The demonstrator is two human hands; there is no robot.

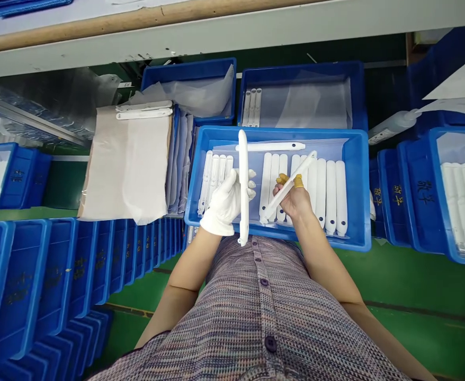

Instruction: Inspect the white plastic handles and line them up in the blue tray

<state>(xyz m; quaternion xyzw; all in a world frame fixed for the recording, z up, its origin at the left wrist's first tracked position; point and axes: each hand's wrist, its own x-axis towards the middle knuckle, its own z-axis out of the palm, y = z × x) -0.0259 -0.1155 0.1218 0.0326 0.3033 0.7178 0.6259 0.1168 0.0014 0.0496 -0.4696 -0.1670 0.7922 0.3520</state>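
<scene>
My left hand [225, 201], in a white glove, grips a long white plastic strip [243, 159] that stands upright over the blue tray [357, 174] in front of me. My right hand [295, 200], bare with yellow finger cots, holds a second white strip [292, 182] slanted up to the right. Below both hands, rows of similar white strips [330, 190] lie side by side on a clear sheet in the tray. One more strip [272, 146] lies crosswise at the tray's far side.
Two more blue trays [300, 74] with plastic sheets stand behind. A stack of beige and clear sheets [127, 164] lies to the left. Rows of stacked blue bins [57, 275] fill the lower left. Another tray of white parts [463, 190] and a white bottle [391, 127] are at right.
</scene>
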